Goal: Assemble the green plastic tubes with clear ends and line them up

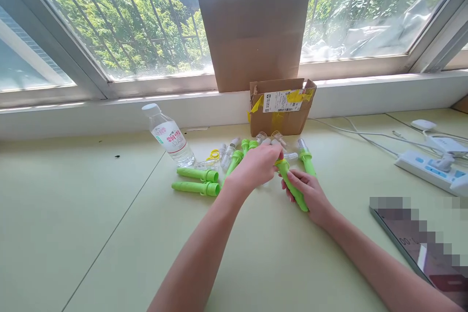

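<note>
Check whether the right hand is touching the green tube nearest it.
Touching. The head view shows the right hand gripping the green tube, with the thumb against one side and fingertips showing on the other.

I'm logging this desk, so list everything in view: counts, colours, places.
Green tubes: at least seven, green, centre, one held
Clear caps: several, partly hidden, clear, among the tubes
Yellow loop: one, yellow, behind the left tubes
Bottle: one, clear and white, left
Box: one, brown, back centre
Windows: several, grey-framed, back
Trees: several, green, outside
Cardboard sheet: one, brown, behind the box
Power strip: one, white and blue, right
Cables: several, white and dark, right
Phone: one, dark, lower right, partly pixelated
Table: one, pale green, underneath
Left hand: one, bare, at the held tube's upper end
Right hand: one, bare, around that tube
</note>
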A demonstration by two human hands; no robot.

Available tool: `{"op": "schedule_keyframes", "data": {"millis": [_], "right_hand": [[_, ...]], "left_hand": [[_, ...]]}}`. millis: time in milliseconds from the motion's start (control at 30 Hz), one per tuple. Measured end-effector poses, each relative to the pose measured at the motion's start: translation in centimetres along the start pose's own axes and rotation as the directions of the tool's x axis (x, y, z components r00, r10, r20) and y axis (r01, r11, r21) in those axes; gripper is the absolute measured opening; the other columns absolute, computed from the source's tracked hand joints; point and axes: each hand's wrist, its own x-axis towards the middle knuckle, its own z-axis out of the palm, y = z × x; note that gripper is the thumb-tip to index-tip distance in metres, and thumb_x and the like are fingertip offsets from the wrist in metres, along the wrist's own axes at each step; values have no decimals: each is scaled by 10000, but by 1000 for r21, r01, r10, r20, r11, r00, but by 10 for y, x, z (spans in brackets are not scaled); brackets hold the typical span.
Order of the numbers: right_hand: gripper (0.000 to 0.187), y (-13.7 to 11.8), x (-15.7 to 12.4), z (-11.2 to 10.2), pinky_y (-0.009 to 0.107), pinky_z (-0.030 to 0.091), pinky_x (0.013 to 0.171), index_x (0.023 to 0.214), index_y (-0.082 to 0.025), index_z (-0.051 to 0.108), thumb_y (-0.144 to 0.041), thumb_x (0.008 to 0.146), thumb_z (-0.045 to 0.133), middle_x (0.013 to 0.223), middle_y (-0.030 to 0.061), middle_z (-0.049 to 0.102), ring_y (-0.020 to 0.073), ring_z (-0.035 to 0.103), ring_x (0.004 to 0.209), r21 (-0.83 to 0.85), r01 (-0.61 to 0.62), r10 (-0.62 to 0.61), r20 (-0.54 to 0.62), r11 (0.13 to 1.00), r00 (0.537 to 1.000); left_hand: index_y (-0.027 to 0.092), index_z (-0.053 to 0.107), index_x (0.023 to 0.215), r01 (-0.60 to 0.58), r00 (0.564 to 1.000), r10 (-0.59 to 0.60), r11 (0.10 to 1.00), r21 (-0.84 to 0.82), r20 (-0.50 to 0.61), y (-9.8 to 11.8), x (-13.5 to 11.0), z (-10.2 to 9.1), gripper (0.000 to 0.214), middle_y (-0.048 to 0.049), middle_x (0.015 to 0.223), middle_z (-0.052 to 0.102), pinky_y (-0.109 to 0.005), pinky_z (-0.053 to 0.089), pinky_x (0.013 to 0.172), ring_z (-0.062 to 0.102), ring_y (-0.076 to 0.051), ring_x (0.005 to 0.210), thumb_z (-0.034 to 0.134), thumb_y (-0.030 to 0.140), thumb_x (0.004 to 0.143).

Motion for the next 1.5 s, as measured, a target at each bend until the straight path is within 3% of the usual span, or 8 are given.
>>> {"op": "schedule_keyframes", "data": {"millis": [233,400,533,667,867,1067,1300,1500], "right_hand": [[336,3,2,-4,210,317,382,932,-222,546,-381,717,750,639,-34,591,78,430,412,36,-57,59,-78,998,995],[267,-1,3,-4,223,353,421,916,-195,571,-402,787,681,738,18,645,83,472,459,77,-52,55,-27,996,998],[256,-4,2,-4,239,412,501,914,-183,598,-430,846,599,810,44,647,105,529,560,93,-44,41,32,995,999],[296,-2,1,-5,224,336,414,905,-183,578,-473,880,523,681,17,616,86,465,450,46,-70,68,44,996,997],[299,3,3,-6,206,264,350,940,-238,497,-404,779,686,669,-23,637,73,414,367,36,-44,46,-39,998,998],[230,2,3,-6,246,386,456,890,-198,570,-421,842,598,781,34,653,113,530,503,140,-46,46,1,989,999],[282,-1,1,-4,238,344,422,901,-180,593,-454,865,535,654,19,619,104,478,448,139,-73,72,16,988,997],[318,1,2,-4,232,312,378,921,-229,515,-430,757,699,675,-15,649,87,444,366,52,-44,47,-57,998,997]], "left_hand": [[194,545,903,2,1000,-2,1000,-18,-5,1,1,-2,79,-40,907,631,-268,405,645,597,-198,868,568,218,831],[200,523,936,-32,999,31,999,-18,-28,2,0,1,172,-21,931,638,-255,393,629,590,-191,898,539,94,802],[196,531,884,-12,999,11,1000,-14,-38,0,0,2,38,-32,872,627,-263,397,628,592,-190,849,510,180,856],[198,548,890,-12,999,10,998,-61,-30,-2,1,1,58,-34,894,628,-268,417,654,591,-188,856,549,238,848],[204,549,910,-31,997,29,999,-26,-77,1,4,7,92,-27,889,628,-263,416,648,587,-181,863,515,150,843],[195,534,884,-45,995,44,999,-13,-91,1,5,11,83,-27,875,630,-275,418,657,580,-192,874,512,275,882],[196,538,911,-48,998,47,999,-25,-36,0,1,5,103,-29,925,635,-263,422,657,588,-188,898,519,135,830],[194,559,896,-34,999,32,999,-42,-37,2,2,3,53,-42,934,639,-276,429,681,593,-202,921,532,199,850]]}}
